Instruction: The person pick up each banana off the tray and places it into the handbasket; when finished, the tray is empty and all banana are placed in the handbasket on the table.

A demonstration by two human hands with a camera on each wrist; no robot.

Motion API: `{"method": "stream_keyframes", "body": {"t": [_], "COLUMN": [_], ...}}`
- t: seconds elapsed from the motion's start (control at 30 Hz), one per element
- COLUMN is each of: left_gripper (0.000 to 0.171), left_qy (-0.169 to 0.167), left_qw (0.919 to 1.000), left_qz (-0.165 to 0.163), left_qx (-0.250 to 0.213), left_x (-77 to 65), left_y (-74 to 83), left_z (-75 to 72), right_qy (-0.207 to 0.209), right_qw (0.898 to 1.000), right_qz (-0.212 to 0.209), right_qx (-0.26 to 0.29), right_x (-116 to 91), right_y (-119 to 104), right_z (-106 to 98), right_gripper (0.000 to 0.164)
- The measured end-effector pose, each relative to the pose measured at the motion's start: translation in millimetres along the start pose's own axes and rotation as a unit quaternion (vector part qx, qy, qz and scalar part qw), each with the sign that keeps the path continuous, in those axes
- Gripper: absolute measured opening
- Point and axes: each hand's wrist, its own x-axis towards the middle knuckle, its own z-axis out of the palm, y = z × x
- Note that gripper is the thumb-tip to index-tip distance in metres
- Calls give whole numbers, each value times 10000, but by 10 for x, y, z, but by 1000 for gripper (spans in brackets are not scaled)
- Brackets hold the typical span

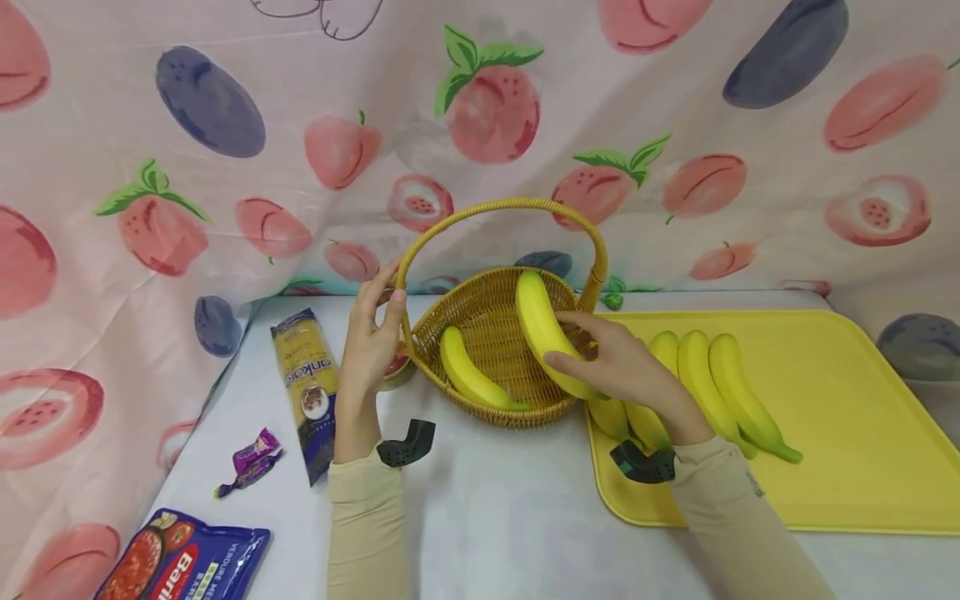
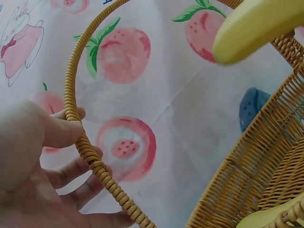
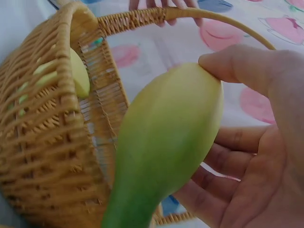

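Note:
A woven wicker basket (image 1: 495, 350) with a tall arched handle (image 1: 510, 202) stands mid-table. My left hand (image 1: 369, 333) grips the handle's left side; in the left wrist view its thumb and fingers (image 2: 66, 130) lie around the wrapped cane. One banana (image 1: 476, 375) lies inside the basket at the left. A second banana (image 1: 547, 333) is in my right hand (image 1: 611, 354), tilted over the basket's right side. The right wrist view shows this banana (image 3: 166, 128) between thumb and fingers, its green stem end towards the camera.
To the right, a yellow tray (image 1: 847, 417) carries several bananas (image 1: 738, 392), some partly behind my right arm. On the left lie a yellow-and-blue packet (image 1: 307, 375), purple wrapped candies (image 1: 255, 458) and a blue pouch (image 1: 187, 558). A can (image 1: 397, 371) sits behind my left hand. Fruit-patterned cloth hangs behind.

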Motion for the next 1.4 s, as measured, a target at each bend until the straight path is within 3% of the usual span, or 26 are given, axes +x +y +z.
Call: {"method": "stream_keyframes", "body": {"t": [0.37, 0.67, 0.9, 1.17, 1.4], "left_gripper": [43, 41, 41, 40, 40], "left_qy": [17, 140, 216, 190, 152], "left_qw": [9991, 9984, 9978, 9983, 9968], "left_qz": [-283, 22, 25, -74, 139], "left_qx": [311, 548, 630, 543, 775], "left_x": [-2, -17, -16, 3, 14], "left_y": [80, -14, 6, 23, 22], "left_z": [13, 27, 36, 65, 46], "right_qy": [-562, -930, -1387, -2087, -2701], "right_qw": [9978, 9932, 9821, 9674, 9489], "right_qz": [2, -39, 4, 145, 92], "right_qx": [-351, -700, -1272, -1428, -1629], "right_x": [372, 596, 799, 959, 1065], "right_y": [-140, -266, -315, -282, -292], "right_z": [97, 187, 259, 311, 378], "right_gripper": [68, 66, 65, 63, 50]}}
